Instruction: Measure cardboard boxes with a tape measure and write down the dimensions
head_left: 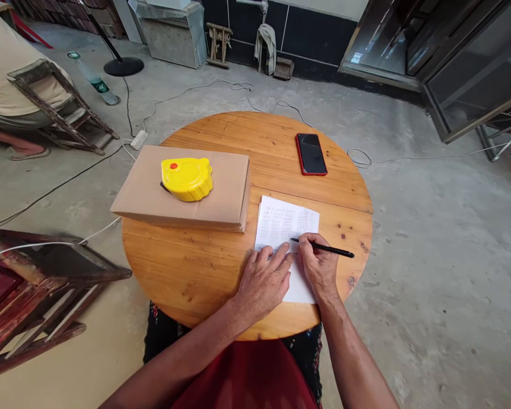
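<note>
I have the grey concrete floor filling most of my feed, with the round wooden counter standing on it. The cardboard box takes up the counter's left side. Just right of it, toward the near edge, I see the sheet of paper, its upper part covered with rows of small handwriting. The left hand lies palm down over the paper's left edge, fingers slightly spread. The right hand sits over the right edge, fingers pinching. On top of the box I get a rounded yellow case with an orange-red spot. Beyond the paper, near the counter's far right, lies the phone, screen dark. Slimmest is the black pen in the right hand's pinch, slanted, its tip by the lower handwriting; I cannot tell whether it touches.
</note>
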